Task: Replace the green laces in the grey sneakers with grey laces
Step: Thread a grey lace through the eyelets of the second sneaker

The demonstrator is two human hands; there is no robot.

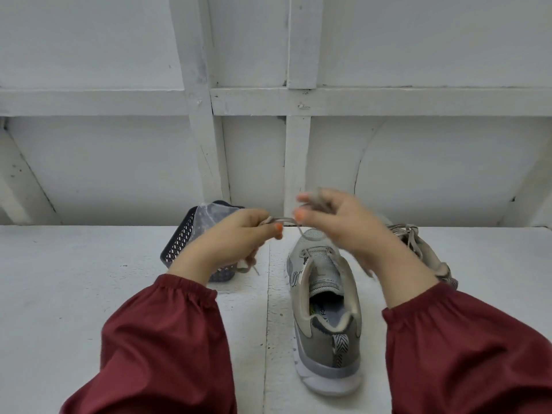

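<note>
While the sneaker (325, 324) stands upright on the white table (89, 279), heel towards the person and toe pointing away, both hands are raised just above its toe end. The left hand (239, 237) pinches a grey lace (280, 219) between thumb and curled fingers, and a loose end of it dangles below that hand, left of the sneaker. The right hand (337, 222) is over the toe, its fingers curled round a bunched part of the same lace; it is blurred, so I cannot tell the exact grip. A short stretch of lace runs taut between the two hands, and a strand drops from it to the front eyelets of the sneaker, whose upper eyelets are unlaced and whose tongue is showing. A second sneaker (424, 249) lies to the right of the first and a little beyond it, partly hidden by the right wrist, grey laces on it. Left of the sneaker and beyond its toe sits a dark basket (182, 240) with a clear bag (215, 212) in it. Dark red sleeves (167, 339) cover both arms.
</note>
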